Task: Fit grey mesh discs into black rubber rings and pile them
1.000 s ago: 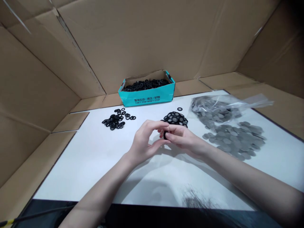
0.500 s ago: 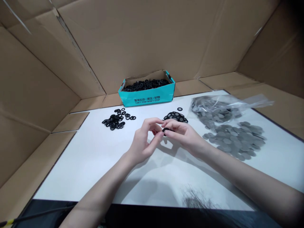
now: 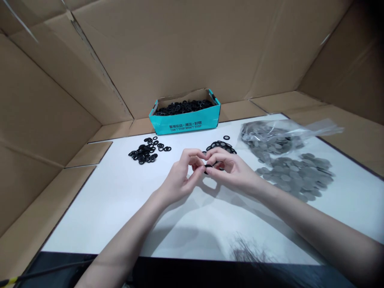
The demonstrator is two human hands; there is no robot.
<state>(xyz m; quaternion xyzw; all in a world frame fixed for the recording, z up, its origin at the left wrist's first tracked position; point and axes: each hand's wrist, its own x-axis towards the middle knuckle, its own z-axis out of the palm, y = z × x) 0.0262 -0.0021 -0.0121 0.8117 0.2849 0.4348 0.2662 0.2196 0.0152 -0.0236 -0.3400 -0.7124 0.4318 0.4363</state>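
Between my fingertips, a little above the white tabletop, is a small black ring [image 3: 207, 169]. My left hand [image 3: 183, 176] pinches its left side with thumb and fingers. On its right side my right hand [image 3: 232, 170] grips it the same way. Whether a grey disc sits inside the ring I cannot tell, as fingers cover much of it. Just behind my right hand lies a pile of black rings with grey discs in them [image 3: 223, 146], partly hidden by the fingers. A single ring [image 3: 226, 137] lies behind that pile.
Loose black rings [image 3: 144, 152] lie in a heap at the left. At the back stands a turquoise box [image 3: 187, 122] full of black rings. Grey discs [image 3: 303, 176] spread at the right, below a clear plastic bag [image 3: 276, 136] of discs. Cardboard walls [image 3: 180, 48] enclose the white table [image 3: 120, 216].
The black ring has tilted and shifted slightly toward me between my fingertips. My right fingers have bent into a higher arch. The piles look the same.
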